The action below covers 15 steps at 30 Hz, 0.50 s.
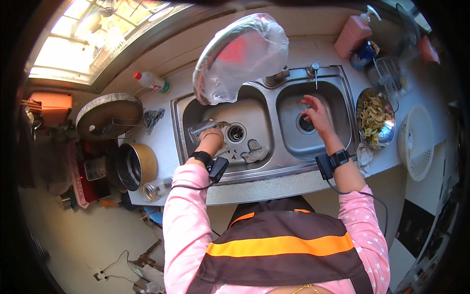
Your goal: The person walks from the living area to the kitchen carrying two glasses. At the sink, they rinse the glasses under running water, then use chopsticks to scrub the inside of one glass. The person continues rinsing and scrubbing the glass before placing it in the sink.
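My left hand is down in the left basin of a stainless steel double sink, closed around a clear glass jar that lies tilted on its side. Some brown matter shows by the jar's right end, next to the drain. A wet grey cloth rests in the same basin, with small dark scraps near it. Over the right basin, my right hand holds nothing, its fingers spread and partly bent. The single-lever faucet stands behind the divider.
A round object in a clear plastic bag overhangs the left basin's back. Right of the sink are a steel bowl of sliced vegetables and a white colander. At left are another glass jar, a pot and a round board.
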### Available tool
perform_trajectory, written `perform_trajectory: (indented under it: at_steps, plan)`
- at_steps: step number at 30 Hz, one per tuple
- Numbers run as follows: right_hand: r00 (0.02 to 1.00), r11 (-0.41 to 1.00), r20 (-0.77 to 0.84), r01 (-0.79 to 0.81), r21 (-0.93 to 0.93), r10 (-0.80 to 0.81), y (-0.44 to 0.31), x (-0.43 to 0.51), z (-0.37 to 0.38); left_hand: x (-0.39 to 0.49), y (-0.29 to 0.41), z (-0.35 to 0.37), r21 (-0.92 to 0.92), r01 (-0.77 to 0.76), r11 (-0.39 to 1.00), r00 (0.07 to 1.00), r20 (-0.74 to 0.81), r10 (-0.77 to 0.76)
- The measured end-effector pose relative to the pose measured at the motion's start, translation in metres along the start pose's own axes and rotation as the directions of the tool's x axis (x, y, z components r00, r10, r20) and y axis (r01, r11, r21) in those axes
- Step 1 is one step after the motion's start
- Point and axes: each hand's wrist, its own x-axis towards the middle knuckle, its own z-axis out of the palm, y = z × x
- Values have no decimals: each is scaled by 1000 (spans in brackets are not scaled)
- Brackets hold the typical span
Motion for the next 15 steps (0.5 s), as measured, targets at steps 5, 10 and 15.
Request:
perform_trajectory:
  at_steps: [5, 10, 15]
  plan:
    - [999, 999, -45, -5, 34, 6, 5, -31, -16, 19, 12, -8, 184, -64, 981, 997, 61, 54]
    - [999, 998, -52, -3, 57, 6, 6, -49, -27, 33, 14, -7, 284, -47, 958, 994, 106, 17]
    - [993, 1000, -117, -29, 3, 30, 2, -29, -31, 41, -3, -2, 32, 28, 999, 999, 46, -29]
